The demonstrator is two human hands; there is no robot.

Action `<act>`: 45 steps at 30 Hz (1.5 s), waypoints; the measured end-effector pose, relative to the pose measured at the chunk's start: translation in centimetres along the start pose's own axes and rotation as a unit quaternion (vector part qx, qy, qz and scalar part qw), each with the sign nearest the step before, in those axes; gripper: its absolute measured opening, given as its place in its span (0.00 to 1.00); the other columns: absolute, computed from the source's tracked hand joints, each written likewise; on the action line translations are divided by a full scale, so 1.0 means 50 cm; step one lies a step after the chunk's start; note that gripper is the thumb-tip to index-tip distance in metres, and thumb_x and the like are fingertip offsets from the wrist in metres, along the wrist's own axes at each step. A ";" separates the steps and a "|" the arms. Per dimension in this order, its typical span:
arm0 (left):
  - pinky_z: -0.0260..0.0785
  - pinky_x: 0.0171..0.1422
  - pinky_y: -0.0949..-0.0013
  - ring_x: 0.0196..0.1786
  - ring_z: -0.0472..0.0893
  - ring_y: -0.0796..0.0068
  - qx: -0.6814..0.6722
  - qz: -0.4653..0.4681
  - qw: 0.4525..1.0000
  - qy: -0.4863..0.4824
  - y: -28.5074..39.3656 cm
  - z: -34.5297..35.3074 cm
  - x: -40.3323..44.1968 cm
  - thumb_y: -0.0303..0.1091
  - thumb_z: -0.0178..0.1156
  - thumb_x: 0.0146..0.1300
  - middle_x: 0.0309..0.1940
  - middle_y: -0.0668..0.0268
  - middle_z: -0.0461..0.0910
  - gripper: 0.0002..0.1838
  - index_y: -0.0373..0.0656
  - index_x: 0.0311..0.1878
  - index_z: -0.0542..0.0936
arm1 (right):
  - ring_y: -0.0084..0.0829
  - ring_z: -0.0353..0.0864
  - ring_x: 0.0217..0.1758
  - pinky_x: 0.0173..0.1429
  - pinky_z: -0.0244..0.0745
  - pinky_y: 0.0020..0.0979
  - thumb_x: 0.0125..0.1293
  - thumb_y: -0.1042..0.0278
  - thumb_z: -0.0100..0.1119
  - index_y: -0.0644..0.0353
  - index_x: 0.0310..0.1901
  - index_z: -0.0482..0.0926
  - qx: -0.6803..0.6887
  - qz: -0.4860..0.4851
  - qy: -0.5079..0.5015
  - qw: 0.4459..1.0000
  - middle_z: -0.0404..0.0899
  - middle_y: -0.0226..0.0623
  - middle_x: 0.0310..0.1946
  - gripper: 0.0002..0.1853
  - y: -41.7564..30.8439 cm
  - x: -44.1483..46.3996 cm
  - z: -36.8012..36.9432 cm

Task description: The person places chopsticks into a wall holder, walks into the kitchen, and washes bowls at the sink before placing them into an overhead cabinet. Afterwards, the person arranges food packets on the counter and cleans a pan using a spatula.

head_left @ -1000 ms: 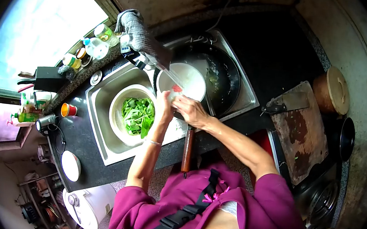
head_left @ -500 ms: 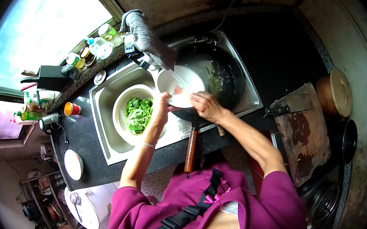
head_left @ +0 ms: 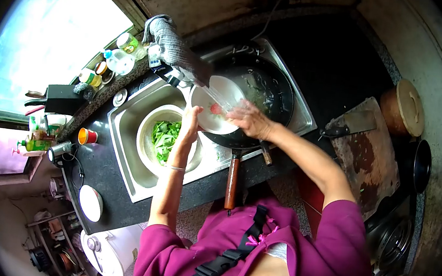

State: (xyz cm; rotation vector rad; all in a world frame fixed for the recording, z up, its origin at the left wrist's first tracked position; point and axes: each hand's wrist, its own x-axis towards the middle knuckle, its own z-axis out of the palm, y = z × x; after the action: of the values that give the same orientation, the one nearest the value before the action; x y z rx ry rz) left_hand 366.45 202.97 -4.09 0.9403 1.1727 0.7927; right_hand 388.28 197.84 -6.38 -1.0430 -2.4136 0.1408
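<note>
A white bowl (head_left: 216,120) with a red patch inside is tilted under a stream of running water (head_left: 220,97). My left hand (head_left: 192,121) grips the bowl by its left side, thumb near the rim. At the opposite rim, my right hand (head_left: 253,122) has its fingers stretched out over the edge, where the water falls; they are slightly blurred. Behind the bowl sits a large dark wok (head_left: 277,98) with a wooden handle, holding liquid with bits in it. Left of my left hand, green leaves (head_left: 164,139) fill a pale colander (head_left: 143,148) in the sink.
A cloth-wrapped faucet (head_left: 171,45) hangs over the steel sink (head_left: 122,146). To the right, a cleaver (head_left: 349,126) lies on a worn cutting board (head_left: 371,160). A knife block (head_left: 64,99), an orange cup (head_left: 87,136) and another white bowl (head_left: 90,203) are at left.
My right hand has loosened from the bowl's rim and its fingers have spread into the water. The bowl has shifted slightly down, with my left hand still on it.
</note>
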 end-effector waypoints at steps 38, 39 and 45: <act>0.76 0.38 0.58 0.38 0.78 0.58 -0.083 -0.079 0.988 -0.101 0.014 0.007 0.004 0.46 0.46 0.56 0.42 0.49 0.72 0.25 0.34 0.49 0.63 | 0.37 0.76 0.30 0.38 0.70 0.35 0.47 0.75 0.53 0.61 0.28 0.73 0.113 0.031 0.127 0.985 0.75 0.38 0.24 0.05 -0.037 0.023 -0.008; 0.76 0.38 0.58 0.39 0.77 0.60 -0.101 -0.061 0.989 -0.092 0.012 0.023 -0.007 0.46 0.48 0.56 0.42 0.51 0.72 0.24 0.37 0.49 0.63 | 0.38 0.77 0.30 0.37 0.70 0.36 0.46 0.76 0.53 0.62 0.28 0.73 0.127 0.074 0.139 0.979 0.74 0.39 0.23 0.05 -0.058 0.033 -0.011; 0.69 0.49 0.55 0.56 0.69 0.62 0.052 -0.081 0.989 -0.112 0.035 0.015 -0.030 0.61 0.52 0.55 0.59 0.62 0.64 0.40 0.55 0.66 0.51 | 0.22 0.78 0.30 0.34 0.73 0.24 0.54 0.68 0.62 0.61 0.38 0.80 0.412 0.264 0.103 0.866 0.81 0.33 0.27 0.10 -0.022 0.053 -0.025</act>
State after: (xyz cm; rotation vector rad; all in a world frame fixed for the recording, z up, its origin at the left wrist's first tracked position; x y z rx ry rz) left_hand 366.79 202.20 -1.82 0.9791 1.0848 0.4867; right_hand 386.62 198.81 -3.90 -1.1540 -1.5295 1.0794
